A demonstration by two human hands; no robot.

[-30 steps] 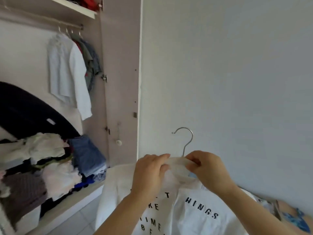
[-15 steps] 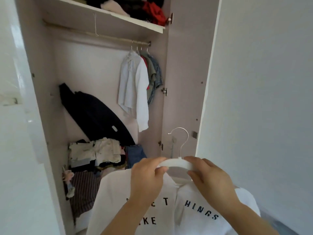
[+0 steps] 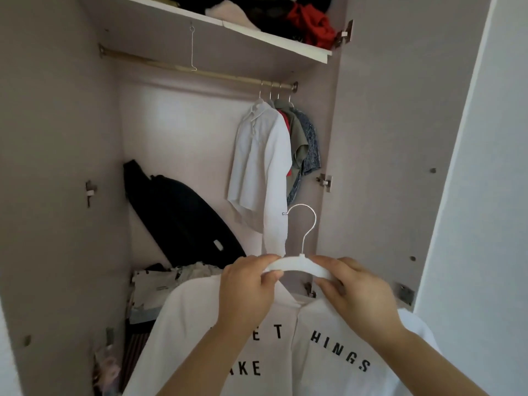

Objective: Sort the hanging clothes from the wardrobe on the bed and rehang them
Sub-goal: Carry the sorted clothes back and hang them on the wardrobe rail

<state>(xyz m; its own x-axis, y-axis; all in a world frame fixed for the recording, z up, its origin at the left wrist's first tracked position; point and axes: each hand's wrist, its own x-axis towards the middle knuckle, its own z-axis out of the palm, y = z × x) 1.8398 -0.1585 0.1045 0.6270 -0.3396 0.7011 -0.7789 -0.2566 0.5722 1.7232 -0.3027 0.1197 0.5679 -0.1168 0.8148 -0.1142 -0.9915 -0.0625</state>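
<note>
A white hanger [image 3: 297, 264] with a metal hook carries a white shirt [image 3: 328, 352] printed with black letters. My left hand [image 3: 248, 287] grips the hanger's left arm and my right hand [image 3: 357, 290] grips its right arm, both at chest height in front of the open wardrobe. The hook points up, well below the brass rail [image 3: 183, 69]. At the rail's right end hang a white shirt [image 3: 263, 167] and, behind it, olive, red and grey-blue garments [image 3: 304, 150].
A thin wire hook [image 3: 193, 50] dangles over the rail's middle. A shelf [image 3: 271, 44] above holds red and dark clothes. A black bag [image 3: 183, 218] leans on the back wall over piles of folded clothes [image 3: 160, 284]. The wardrobe's side panel [image 3: 385, 167] stands at right.
The view has swung left and up from the wall into the wardrobe. The hanger and shirt have come closer to it, and both hands now hold the hanger's arms rather than the collar.
</note>
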